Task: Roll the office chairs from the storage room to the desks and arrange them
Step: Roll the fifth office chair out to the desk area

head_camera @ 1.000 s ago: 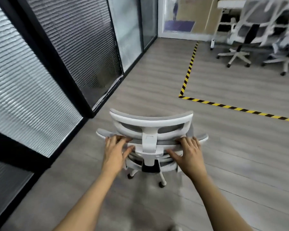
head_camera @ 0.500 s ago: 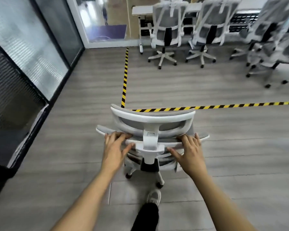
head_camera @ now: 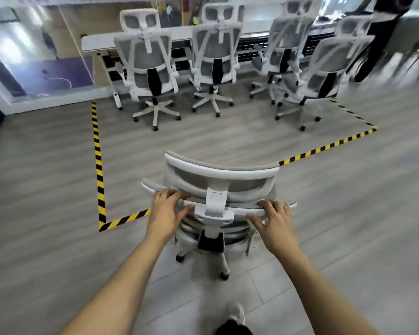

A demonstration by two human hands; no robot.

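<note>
My chair [head_camera: 221, 189] hides its own seat and most of its base behind the backrest. My left hand [head_camera: 166, 211] and right hand [head_camera: 275, 223] curl their fingertips over the backrest's top edge, out of sight. The far-right chairs [head_camera: 324, 68] smear with blur. The tabletop [head_camera: 97, 43] runs behind the chair row. The bottom edge crops my shoe [head_camera: 236, 315].
</note>
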